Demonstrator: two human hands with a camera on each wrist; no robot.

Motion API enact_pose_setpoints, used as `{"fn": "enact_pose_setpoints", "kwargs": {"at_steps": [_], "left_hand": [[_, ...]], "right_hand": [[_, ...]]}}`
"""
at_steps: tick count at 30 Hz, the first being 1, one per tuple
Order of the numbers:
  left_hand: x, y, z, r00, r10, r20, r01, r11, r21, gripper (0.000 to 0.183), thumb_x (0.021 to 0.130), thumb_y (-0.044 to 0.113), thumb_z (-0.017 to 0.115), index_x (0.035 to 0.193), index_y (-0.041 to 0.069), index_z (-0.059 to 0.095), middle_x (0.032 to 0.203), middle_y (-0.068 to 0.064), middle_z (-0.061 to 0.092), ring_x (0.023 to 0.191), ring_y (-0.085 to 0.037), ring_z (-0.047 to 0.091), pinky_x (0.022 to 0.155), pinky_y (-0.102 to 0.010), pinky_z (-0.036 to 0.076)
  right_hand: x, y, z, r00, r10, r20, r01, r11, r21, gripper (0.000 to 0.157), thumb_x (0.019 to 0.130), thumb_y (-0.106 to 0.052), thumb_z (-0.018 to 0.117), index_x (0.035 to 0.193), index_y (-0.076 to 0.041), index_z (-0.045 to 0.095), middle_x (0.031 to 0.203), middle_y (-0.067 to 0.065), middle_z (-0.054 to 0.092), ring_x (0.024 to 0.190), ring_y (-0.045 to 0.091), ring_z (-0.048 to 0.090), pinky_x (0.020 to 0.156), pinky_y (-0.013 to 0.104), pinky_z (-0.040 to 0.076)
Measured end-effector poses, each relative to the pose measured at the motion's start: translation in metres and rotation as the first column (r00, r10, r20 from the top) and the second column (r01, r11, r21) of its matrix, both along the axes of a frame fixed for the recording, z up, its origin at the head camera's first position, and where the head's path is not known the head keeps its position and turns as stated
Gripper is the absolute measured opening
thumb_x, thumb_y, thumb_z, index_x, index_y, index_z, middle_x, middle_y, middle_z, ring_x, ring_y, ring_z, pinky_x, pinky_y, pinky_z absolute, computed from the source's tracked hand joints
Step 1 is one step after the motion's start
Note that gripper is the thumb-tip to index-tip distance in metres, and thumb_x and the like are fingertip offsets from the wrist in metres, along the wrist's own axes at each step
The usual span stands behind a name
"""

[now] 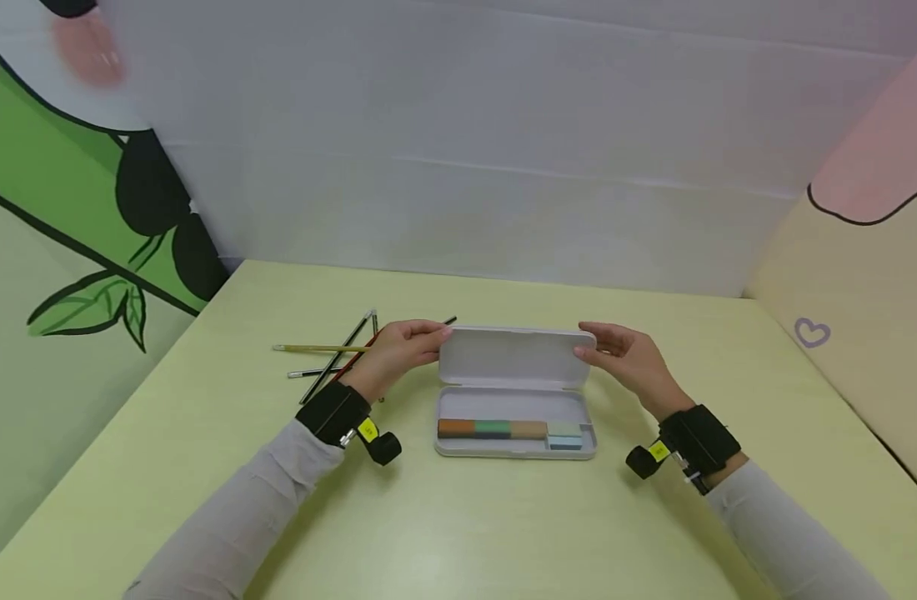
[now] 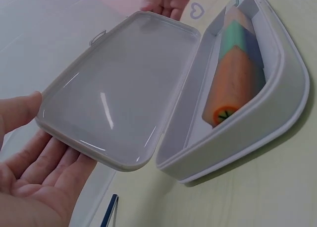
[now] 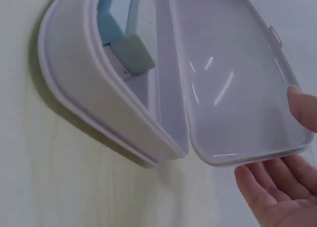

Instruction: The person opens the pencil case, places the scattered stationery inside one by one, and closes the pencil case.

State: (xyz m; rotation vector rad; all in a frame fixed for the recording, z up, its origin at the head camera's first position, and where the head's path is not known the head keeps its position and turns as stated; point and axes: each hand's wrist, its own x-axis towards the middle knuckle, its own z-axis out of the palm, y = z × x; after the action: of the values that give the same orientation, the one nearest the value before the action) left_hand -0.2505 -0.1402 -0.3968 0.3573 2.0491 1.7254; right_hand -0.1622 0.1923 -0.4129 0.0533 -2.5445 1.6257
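A white pencil case (image 1: 513, 403) lies on the table with its lid (image 1: 513, 357) tilted up at the back. My left hand (image 1: 400, 352) holds the lid's left end, thumb at the inner rim and fingers behind it. At the opposite end, my right hand (image 1: 629, 360) has the lid between thumb and fingers in the same way. Inside the case lies a long bar in orange, green and tan sections (image 2: 237, 83). A small light blue and white block (image 3: 116, 19) sits at the right end of the case.
Several pencils (image 1: 319, 348) lie crossed on the table to the left, partly hidden by the left hand and wrist. A white sheet wall (image 1: 503, 167) stands behind the pale yellow table (image 1: 518, 533). Painted panels (image 1: 871, 317) rise at both sides.
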Motion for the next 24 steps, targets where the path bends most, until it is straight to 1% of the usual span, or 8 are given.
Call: {"fn": "enact_pose_setpoints", "kwargs": {"at_steps": [4, 9, 13, 15, 18, 20, 22, 24], "left_hand": [[0.000, -0.002, -0.002, 1.000, 0.001, 0.008, -0.001, 1.000, 0.019, 0.039, 0.095, 0.024, 0.060, 0.127, 0.001, 0.057, 0.136, -0.014, 0.056, 0.123, -0.024, 0.058, 0.106, -0.034, 0.048], [-0.002, -0.011, 0.008, 0.999, -0.038, -0.011, 0.039, 0.995, 0.096, 0.037, 0.098, 0.020, 0.056, 0.127, -0.003, 0.056, 0.134, -0.019, 0.057, 0.115, -0.020, 0.063, 0.106, -0.034, 0.048], [-0.009, -0.027, 0.033, 0.991, -0.091, -0.103, 0.105, 0.985, 0.140, 0.038, 0.100, 0.020, 0.051, 0.126, -0.009, 0.054, 0.130, -0.024, 0.059, 0.112, -0.018, 0.064, 0.105, -0.033, 0.049], [-0.013, -0.043, 0.046, 0.981, -0.098, -0.168, 0.116, 0.988, 0.098, 0.040, 0.101, 0.022, 0.051, 0.127, -0.008, 0.053, 0.129, -0.022, 0.060, 0.114, -0.019, 0.063, 0.105, -0.032, 0.049], [-0.017, -0.071, 0.061, 0.947, -0.107, -0.303, 0.089, 0.993, -0.071, 0.042, 0.100, 0.028, 0.052, 0.129, -0.003, 0.055, 0.129, -0.019, 0.061, 0.118, -0.023, 0.061, 0.106, -0.034, 0.048], [-0.019, -0.089, 0.064, 0.907, -0.123, -0.402, 0.028, 0.972, -0.235, 0.041, 0.099, 0.031, 0.054, 0.127, 0.001, 0.058, 0.128, -0.017, 0.062, 0.119, -0.026, 0.060, 0.106, -0.037, 0.048], [-0.021, -0.105, 0.063, 0.859, -0.170, -0.484, -0.050, 0.911, -0.409, 0.037, 0.098, 0.030, 0.056, 0.125, 0.005, 0.061, 0.126, -0.016, 0.063, 0.119, -0.029, 0.059, 0.104, -0.040, 0.048], [-0.025, -0.117, 0.057, 0.805, -0.243, -0.541, -0.126, 0.821, -0.556, 0.033, 0.097, 0.027, 0.057, 0.122, 0.006, 0.063, 0.123, -0.016, 0.065, 0.116, -0.031, 0.060, 0.102, -0.044, 0.049]], "right_hand": [[-0.003, -0.002, -0.007, 0.986, 0.040, 0.161, -0.037, 0.999, -0.019, 0.059, 0.089, -0.040, 0.067, 0.133, -0.004, 0.055, 0.112, -0.010, 0.067, 0.099, -0.006, 0.060, 0.104, 0.040, 0.047], [-0.002, -0.008, -0.004, 0.983, 0.027, 0.183, -0.023, 1.000, -0.022, 0.059, 0.090, -0.042, 0.065, 0.129, 0.003, 0.057, 0.096, -0.026, 0.064, 0.097, -0.006, 0.057, 0.097, 0.030, 0.048], [0.000, -0.005, -0.003, 0.983, 0.016, 0.183, -0.011, 0.999, -0.030, 0.059, 0.091, -0.041, 0.065, 0.128, 0.004, 0.056, 0.093, -0.029, 0.063, 0.097, -0.007, 0.056, 0.095, 0.025, 0.048], [0.001, -0.005, -0.004, 0.983, 0.022, 0.180, -0.014, 0.999, -0.043, 0.059, 0.091, -0.040, 0.065, 0.128, 0.005, 0.056, 0.092, -0.029, 0.063, 0.097, -0.008, 0.056, 0.095, 0.024, 0.048], [-0.001, -0.007, -0.005, 0.984, 0.030, 0.173, -0.020, 0.998, -0.058, 0.058, 0.091, -0.039, 0.065, 0.129, 0.004, 0.056, 0.094, -0.028, 0.065, 0.096, -0.008, 0.056, 0.093, 0.022, 0.049], [-0.001, -0.008, -0.006, 0.986, 0.031, 0.165, -0.022, 0.998, -0.061, 0.057, 0.090, -0.039, 0.065, 0.128, 0.003, 0.057, 0.097, -0.024, 0.066, 0.096, -0.008, 0.056, 0.091, 0.020, 0.049], [-0.002, -0.008, -0.007, 0.988, 0.024, 0.155, -0.016, 0.998, -0.053, 0.053, 0.090, -0.040, 0.066, 0.124, 0.000, 0.060, 0.100, -0.020, 0.067, 0.095, -0.007, 0.056, 0.089, 0.019, 0.050], [-0.001, -0.007, -0.007, 0.990, 0.017, 0.142, -0.010, 0.999, -0.045, 0.049, 0.090, -0.041, 0.066, 0.120, -0.002, 0.062, 0.100, -0.019, 0.067, 0.095, -0.006, 0.055, 0.087, 0.019, 0.051]]}}
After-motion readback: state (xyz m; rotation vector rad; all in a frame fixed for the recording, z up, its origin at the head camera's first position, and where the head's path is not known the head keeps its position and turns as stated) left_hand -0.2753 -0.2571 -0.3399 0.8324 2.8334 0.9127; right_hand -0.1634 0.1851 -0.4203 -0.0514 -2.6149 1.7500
